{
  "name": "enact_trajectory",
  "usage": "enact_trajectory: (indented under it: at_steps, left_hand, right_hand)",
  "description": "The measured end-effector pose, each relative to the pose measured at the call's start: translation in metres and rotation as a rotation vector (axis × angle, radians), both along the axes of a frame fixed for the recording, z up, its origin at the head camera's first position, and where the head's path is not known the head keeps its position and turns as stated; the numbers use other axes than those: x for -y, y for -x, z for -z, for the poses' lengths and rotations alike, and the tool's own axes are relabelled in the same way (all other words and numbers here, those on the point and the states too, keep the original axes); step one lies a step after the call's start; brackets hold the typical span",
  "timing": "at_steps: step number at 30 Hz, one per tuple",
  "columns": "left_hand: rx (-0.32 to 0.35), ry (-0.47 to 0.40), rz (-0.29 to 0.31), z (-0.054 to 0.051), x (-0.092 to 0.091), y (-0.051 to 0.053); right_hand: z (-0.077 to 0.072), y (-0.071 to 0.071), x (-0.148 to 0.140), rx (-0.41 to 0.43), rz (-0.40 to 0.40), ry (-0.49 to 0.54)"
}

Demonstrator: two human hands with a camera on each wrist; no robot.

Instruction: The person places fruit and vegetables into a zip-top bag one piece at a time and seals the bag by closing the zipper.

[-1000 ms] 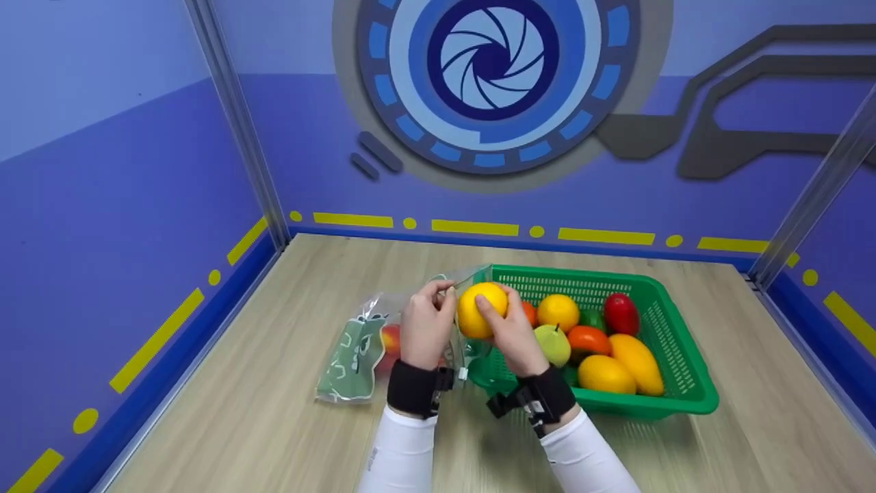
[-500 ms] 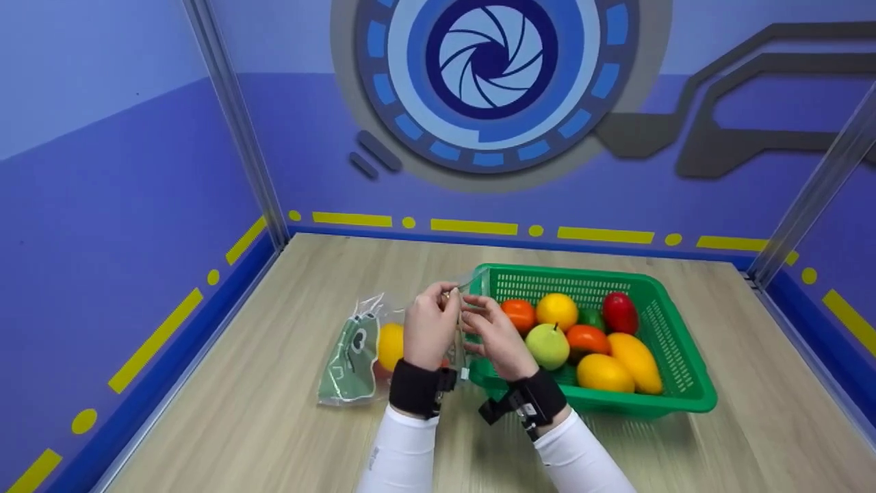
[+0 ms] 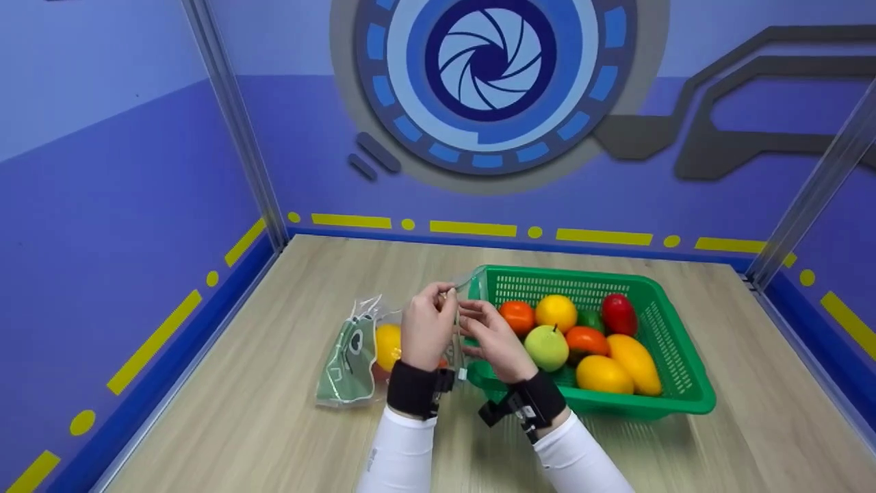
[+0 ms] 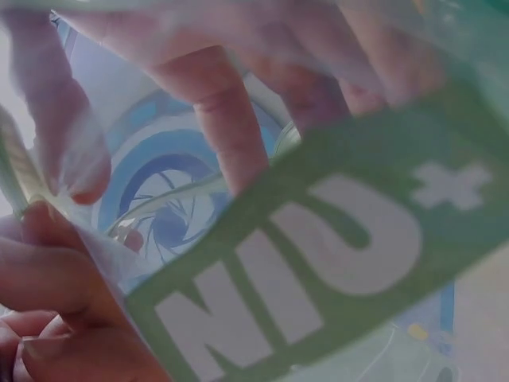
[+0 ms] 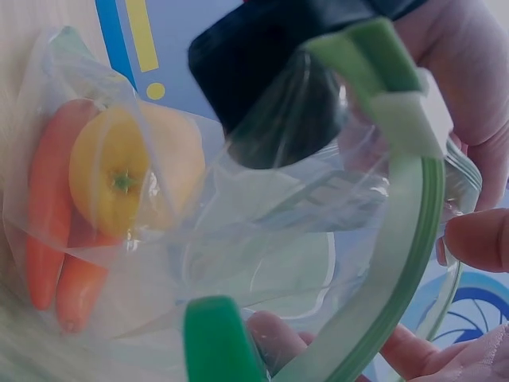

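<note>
A clear zip bag (image 3: 348, 366) with a green cartoon print leans on the table. Its top edge is pinched between the thumb and fingers of my left hand (image 3: 426, 329). A yellow round fruit (image 5: 115, 171) lies in the bag beside long red-orange, carrot-like pieces (image 5: 52, 207). My right hand (image 3: 496, 339) is at the bag's mouth with its fingers loosely spread, holding no fruit. Through the plastic its fingers (image 4: 231, 135) show in the left wrist view; whether they are inside the bag I cannot tell. A white slider (image 5: 409, 123) sits on the green-edged zip.
To the right stands a green basket (image 3: 684, 349). In it lie a pear (image 3: 547, 348), a mango (image 3: 635, 363), a red fruit (image 3: 619, 313) and several orange and yellow fruits. Blue panels (image 3: 294, 150) enclose the wooden table (image 3: 239, 383).
The yellow fruit left my right hand and now lies in the bag. My right fingers then opened loosely at the bag's mouth. My left hand keeps its grip, nearly unmoved.
</note>
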State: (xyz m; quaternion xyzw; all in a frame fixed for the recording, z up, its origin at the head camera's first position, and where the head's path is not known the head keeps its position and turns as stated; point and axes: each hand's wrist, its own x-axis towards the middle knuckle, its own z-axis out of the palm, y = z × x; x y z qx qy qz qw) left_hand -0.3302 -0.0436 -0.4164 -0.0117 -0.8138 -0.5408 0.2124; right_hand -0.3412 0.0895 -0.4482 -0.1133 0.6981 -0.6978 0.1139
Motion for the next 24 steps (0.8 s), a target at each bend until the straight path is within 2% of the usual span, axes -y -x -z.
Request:
enact_trajectory:
  at_steps: [8, 15, 24]
  left_hand:
    - [0.01, -0.005, 0.0, 0.0, 0.001, 0.001]
    - [0.001, 0.002, 0.009, 0.001, 0.0, 0.0]
    - [-0.008, 0.006, 0.006, 0.003, 0.0, 0.001]
  right_hand:
    - [0.0, 0.001, -0.002, -0.014, -0.011, -0.011]
    - [-0.004, 0.002, -0.01, -0.018, 0.013, -0.008]
    - [-0.014, 0.004, -0.024, -0.041, 0.054, 0.053]
